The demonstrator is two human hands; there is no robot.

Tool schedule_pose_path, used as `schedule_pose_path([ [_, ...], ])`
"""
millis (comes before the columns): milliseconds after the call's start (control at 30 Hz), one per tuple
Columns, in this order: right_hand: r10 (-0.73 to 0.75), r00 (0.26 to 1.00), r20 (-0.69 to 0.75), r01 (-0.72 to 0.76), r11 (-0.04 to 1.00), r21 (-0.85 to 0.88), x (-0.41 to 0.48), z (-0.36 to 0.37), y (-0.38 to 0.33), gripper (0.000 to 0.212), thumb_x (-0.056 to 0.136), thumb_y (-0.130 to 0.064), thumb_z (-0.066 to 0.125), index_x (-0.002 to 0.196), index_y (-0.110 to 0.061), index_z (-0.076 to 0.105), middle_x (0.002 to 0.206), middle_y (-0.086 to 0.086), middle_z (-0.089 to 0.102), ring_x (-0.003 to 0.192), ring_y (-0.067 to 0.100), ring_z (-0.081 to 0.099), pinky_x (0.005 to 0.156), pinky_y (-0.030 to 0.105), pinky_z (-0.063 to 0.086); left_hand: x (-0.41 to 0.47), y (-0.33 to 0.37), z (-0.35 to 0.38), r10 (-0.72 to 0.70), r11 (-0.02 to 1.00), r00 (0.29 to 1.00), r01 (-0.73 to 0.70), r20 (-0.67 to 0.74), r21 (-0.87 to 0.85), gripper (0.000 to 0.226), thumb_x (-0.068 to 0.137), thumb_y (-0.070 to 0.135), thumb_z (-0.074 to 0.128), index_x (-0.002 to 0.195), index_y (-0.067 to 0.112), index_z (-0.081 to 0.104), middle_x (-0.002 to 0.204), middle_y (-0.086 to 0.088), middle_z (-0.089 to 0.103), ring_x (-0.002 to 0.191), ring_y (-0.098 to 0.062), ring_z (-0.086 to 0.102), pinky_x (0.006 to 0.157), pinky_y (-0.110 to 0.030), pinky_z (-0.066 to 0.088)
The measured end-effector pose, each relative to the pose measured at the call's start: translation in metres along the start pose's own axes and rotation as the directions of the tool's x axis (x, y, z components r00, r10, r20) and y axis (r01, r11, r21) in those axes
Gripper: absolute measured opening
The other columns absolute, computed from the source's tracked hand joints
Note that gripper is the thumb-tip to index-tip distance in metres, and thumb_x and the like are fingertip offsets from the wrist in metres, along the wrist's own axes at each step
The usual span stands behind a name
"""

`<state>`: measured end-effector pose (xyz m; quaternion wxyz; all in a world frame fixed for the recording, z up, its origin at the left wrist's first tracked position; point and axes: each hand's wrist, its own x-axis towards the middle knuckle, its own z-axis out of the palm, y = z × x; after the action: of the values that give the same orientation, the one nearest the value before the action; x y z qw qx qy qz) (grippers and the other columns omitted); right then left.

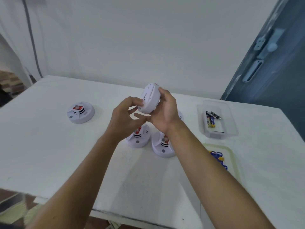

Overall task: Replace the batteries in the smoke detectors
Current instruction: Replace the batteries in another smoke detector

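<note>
- First detector [80, 112]: on the tabletop [49, 146], toward its left edge.
- Second detector [138, 139] and third detector [162, 146]: side by side, mid-tabletop.
- Far tray [228, 119] behind near tray [233, 161]: along the right edge, batteries [211, 120] in both.

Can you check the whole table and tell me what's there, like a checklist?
Surface: white table.
Job's things: held detector, up on edge; left detector, middle detector, near detector lying on table; another detector, half hidden; batteries in clear tub; more batteries in tray.
Clutter: nothing seen.
Hands: right hand grips held detector; left hand pinches its rim.
Cables: grey cable or pipe on wall.
Surroundings: blue door.
</note>
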<state>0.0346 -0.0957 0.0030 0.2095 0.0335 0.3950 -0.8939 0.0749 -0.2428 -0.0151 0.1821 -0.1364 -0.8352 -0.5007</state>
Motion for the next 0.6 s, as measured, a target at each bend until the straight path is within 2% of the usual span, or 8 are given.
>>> schedule_pose_path([
  [100,-0.012,0.999,0.04,0.011,1.0,0.029,-0.016,-0.007,-0.009,0.05,0.082,-0.029,0.051,0.131,-0.024,0.059,0.122,0.013,0.057,0.102,0.036,0.056,0.079,0.048,0.053,-0.008,0.016,0.004,-0.064,0.997,0.997,0.065,0.031,-0.031,0.031,0.081,0.037,0.072,0.105,0.021,0.063,0.108,0.01,0.065,0.107,-0.006,0.062,0.092,-0.027,0.053],
  [200,0.002,0.996,0.084,-0.005,0.999,0.033,-0.036,-0.015,-0.012,0.037,0.087,-0.03,0.046,0.12,-0.022,0.06,0.114,0.012,0.061,0.101,0.034,0.057,0.086,0.047,0.046,-0.011,0.03,0.013,-0.152,0.988,0.988,0.152,-0.016,-0.028,0.028,0.084,0.036,0.073,0.106,0.023,0.062,0.108,0.013,0.065,0.098,-0.004,0.065,0.088,-0.029,0.055],
  [300,-0.005,0.995,0.099,0.005,1.0,0.009,-0.05,-0.019,-0.011,0.027,0.094,-0.033,0.049,0.113,-0.02,0.062,0.107,0.012,0.066,0.101,0.032,0.061,0.091,0.048,0.047,-0.014,0.041,0.022,-0.194,0.981,0.98,0.193,-0.052,-0.009,0.043,0.079,0.038,0.077,0.116,0.024,0.061,0.11,0.014,0.064,0.094,-0.002,0.064,0.083,-0.019,0.054],
  [400,-0.037,0.998,0.055,0.041,0.997,-0.062,-0.059,-0.023,-0.012,0.022,0.099,-0.032,0.052,0.115,-0.02,0.059,0.106,0.011,0.065,0.1,0.031,0.061,0.083,0.041,0.051,-0.018,0.049,0.031,-0.208,0.978,0.977,0.208,-0.05,0.009,0.053,0.075,0.039,0.08,0.122,0.023,0.061,0.11,0.014,0.065,0.094,0.0,0.064,0.08,-0.016,0.054],
  [600,-0.095,0.994,-0.06,0.083,0.98,-0.181,-0.065,-0.037,-0.008,0.025,0.097,-0.043,0.055,0.114,-0.025,0.06,0.111,0.009,0.064,0.097,0.026,0.064,0.081,0.037,0.05,-0.027,0.065,0.049,-0.255,0.966,0.963,0.258,-0.086,0.029,0.043,0.07,0.037,0.083,0.108,0.025,0.065,0.097,0.016,0.068,0.087,-0.001,0.066,0.075,-0.012,0.052],
])
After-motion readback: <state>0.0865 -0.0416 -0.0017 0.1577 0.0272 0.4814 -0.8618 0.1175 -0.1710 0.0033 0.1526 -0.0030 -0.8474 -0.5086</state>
